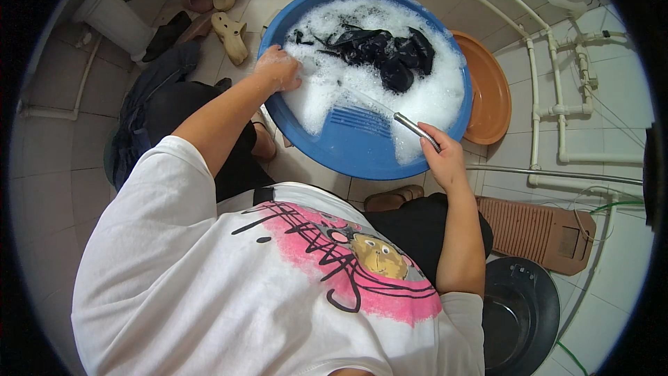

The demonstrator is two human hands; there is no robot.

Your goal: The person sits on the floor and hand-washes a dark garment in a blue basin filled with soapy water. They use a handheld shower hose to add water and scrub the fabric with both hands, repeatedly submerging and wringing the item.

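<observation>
R hand (445, 159) is grasping a silver-handled tool (416, 131) betw. thumb & fingers, just over the near-right edge of the blue tub (334, 155). Handle is slanting up-left; a thin pale streak is running from its tip twd. the middle of the tub (can't tell if rod or water). L hand (280, 69) is lying at the tub's left edge, fingers curling inward by the foam; can't tell if it's clenching the rim.

White suds (313, 94) are covering most of the tub, thinning twd. the near edge, where molded ridges (358, 122) are showing. Black clothes (396, 59) are sitting bunched in the suds, nearer the far-right edge, well apart from both hands.

Outside: an orange-brown basin (492, 90) is peeking out past the tub's right edge; pale clogs (229, 38) are lying on the floor beyond the far-left edge. A brown washboard (536, 233) is lying to the R of the person's knee, w/ a black basin (541, 306) standing just beside its near edge. Pale pipes (534, 97) are running along the R wall.
</observation>
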